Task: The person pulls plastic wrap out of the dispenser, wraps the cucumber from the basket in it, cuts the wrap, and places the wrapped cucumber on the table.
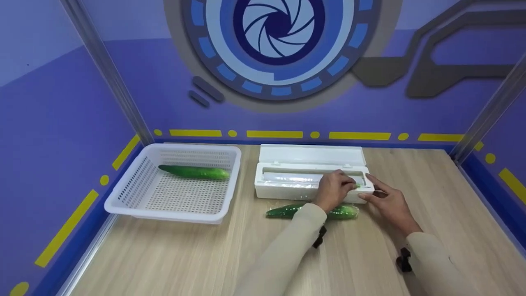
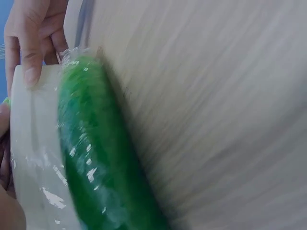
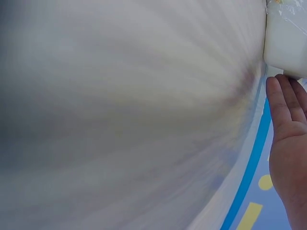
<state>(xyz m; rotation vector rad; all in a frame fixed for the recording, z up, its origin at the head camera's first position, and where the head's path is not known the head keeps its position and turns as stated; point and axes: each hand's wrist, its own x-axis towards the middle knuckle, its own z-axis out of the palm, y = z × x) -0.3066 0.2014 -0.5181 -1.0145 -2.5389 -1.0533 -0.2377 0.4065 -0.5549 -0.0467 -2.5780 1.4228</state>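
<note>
A white cling film dispenser (image 1: 283, 191) stands on the table with its lid (image 1: 310, 155) tipped back, a film roll (image 1: 291, 178) inside. At its right end, my left hand (image 1: 331, 191) pinches the small light-green slider (image 1: 358, 186) on the front edge. My right hand (image 1: 390, 205) grips that same end, thumb at the front and fingers at the far side. In front of the dispenser lies a cucumber (image 2: 100, 153) in shiny clear film, partly hidden by my left forearm in the head view. The right wrist view shows the right hand's fingers (image 3: 279, 103) against the dispenser's end.
To the left, a white perforated basket (image 1: 235, 181) holds one cucumber (image 1: 193, 172) with no film visible on it. A patterned blue-purple wall (image 1: 139, 82) rises behind the wooden table (image 1: 164, 259), with side panels at left and right.
</note>
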